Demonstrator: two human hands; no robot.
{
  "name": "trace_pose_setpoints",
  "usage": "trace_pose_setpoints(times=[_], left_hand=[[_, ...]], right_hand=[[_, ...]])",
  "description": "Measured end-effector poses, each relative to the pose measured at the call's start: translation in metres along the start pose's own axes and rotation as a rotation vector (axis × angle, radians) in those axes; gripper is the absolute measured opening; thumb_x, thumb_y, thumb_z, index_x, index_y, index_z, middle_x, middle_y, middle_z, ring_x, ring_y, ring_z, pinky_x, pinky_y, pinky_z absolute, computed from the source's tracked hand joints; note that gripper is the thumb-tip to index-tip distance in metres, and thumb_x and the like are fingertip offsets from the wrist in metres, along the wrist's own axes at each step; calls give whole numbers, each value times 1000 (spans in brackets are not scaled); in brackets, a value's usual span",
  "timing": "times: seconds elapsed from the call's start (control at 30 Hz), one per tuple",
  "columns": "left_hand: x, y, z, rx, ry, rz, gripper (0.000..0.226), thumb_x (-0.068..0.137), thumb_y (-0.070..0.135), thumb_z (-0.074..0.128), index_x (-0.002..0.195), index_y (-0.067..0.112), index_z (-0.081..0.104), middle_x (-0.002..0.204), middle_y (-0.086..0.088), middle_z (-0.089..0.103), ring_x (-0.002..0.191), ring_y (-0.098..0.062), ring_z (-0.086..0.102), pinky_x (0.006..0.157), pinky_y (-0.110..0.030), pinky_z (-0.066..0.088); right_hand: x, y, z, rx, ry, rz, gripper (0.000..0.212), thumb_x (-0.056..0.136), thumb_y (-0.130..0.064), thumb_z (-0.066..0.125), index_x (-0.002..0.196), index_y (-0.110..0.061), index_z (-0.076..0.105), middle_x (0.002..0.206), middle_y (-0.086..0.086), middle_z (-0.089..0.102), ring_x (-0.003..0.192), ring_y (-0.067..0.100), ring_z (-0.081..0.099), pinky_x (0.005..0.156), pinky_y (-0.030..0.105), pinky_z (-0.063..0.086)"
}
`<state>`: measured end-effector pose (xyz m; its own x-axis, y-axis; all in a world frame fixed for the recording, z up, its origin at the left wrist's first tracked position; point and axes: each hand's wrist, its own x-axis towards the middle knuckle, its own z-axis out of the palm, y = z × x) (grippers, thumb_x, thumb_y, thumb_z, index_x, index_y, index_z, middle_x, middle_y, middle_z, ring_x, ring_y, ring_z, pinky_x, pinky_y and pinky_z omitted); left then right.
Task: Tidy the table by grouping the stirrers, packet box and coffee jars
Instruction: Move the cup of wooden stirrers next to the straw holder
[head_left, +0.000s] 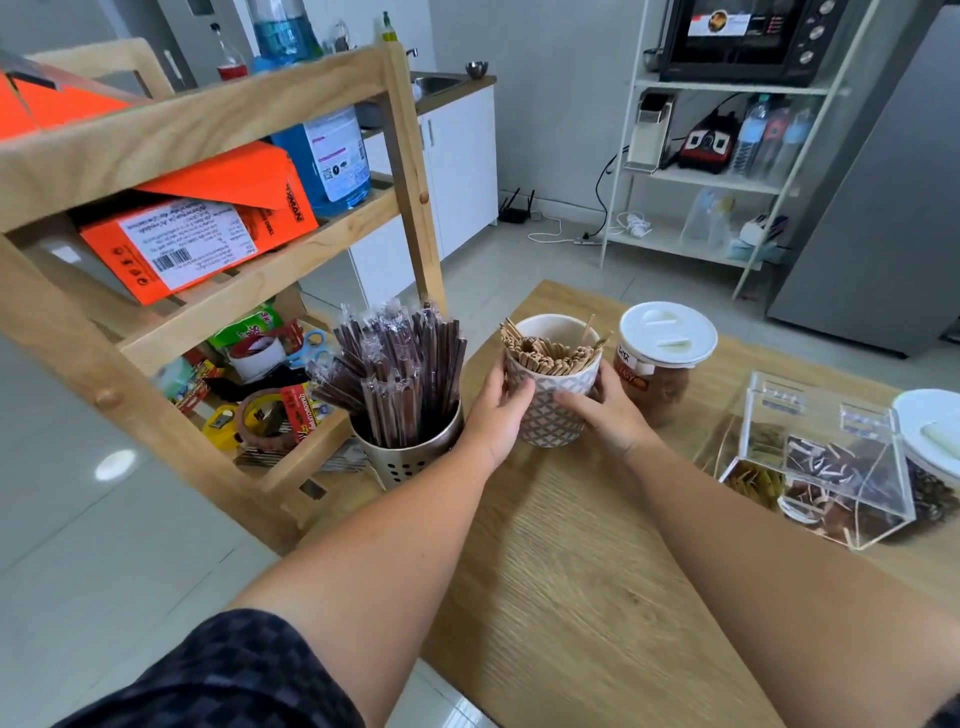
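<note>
A patterned white cup (551, 400) full of wooden stirrers (545, 353) stands on the wooden table (561, 571). My left hand (498, 410) grips its left side and my right hand (602, 410) its right side. Just left of the cup, a perforated metal holder (410, 452) holds several wrapped dark stirrers (400, 374). Behind my right hand stands a coffee jar (660, 358) with a white lid. At the right a clear acrylic packet box (826, 457) holds packets. A second white-lidded jar (935, 447) sits at the right edge, partly cut off.
A wooden shelf trolley (208, 291) stands close to the table's left edge, with orange boxes (197, 228), a blue bottle and small items on it. Beyond the table are a white metal rack (717, 171) with an oven, a grey fridge (893, 208) and a tiled floor.
</note>
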<state>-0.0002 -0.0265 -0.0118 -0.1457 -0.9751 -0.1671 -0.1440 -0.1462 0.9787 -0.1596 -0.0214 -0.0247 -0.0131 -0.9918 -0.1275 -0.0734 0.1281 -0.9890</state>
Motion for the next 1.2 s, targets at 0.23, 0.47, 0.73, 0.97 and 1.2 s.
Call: trace_pose_setpoints(times=[0.23, 0.47, 0.73, 0.97, 1.2], left_hand=[[0, 1, 5, 145, -17, 64, 69, 98, 42, 44, 155, 35, 6, 161, 3, 26, 144, -19, 31, 119, -44, 28], [-8, 8, 6, 155, -16, 106, 70, 98, 40, 45, 156, 33, 6, 163, 5, 20, 147, -16, 26, 120, -46, 25], [-52, 0, 2, 136, -45, 173, 69, 98, 37, 45, 155, 36, 6, 161, 7, 23, 145, -8, 25, 121, -35, 21], [-89, -18, -11, 144, -27, 195, 69, 96, 39, 48, 155, 31, 13, 160, 10, 26, 145, -3, 25, 123, -37, 21], [-118, -26, -30, 190, 28, 253, 63, 92, 36, 53, 150, 36, 27, 147, 18, 37, 138, 1, 34, 118, -28, 25]], right_hand=[[6, 6, -3, -2, -21, -73, 79, 83, -11, 76, 149, -20, 33, 131, -8, 57, 114, -7, 54, 85, 10, 49], [-11, -8, -3, 29, -8, -138, 70, 86, 0, 69, 143, -21, 35, 121, -19, 58, 97, -20, 60, 79, 5, 48], [-60, -8, 3, 43, -9, -188, 77, 80, -6, 74, 146, -23, 36, 124, -22, 61, 104, -15, 60, 83, 7, 48], [-95, 2, 18, 87, -36, -164, 69, 80, 1, 74, 137, -26, 45, 119, -15, 67, 103, -7, 64, 80, 12, 52], [-121, 9, 38, 107, -27, -150, 71, 73, -7, 79, 132, -33, 49, 118, -18, 68, 105, -4, 65, 83, 16, 53]])
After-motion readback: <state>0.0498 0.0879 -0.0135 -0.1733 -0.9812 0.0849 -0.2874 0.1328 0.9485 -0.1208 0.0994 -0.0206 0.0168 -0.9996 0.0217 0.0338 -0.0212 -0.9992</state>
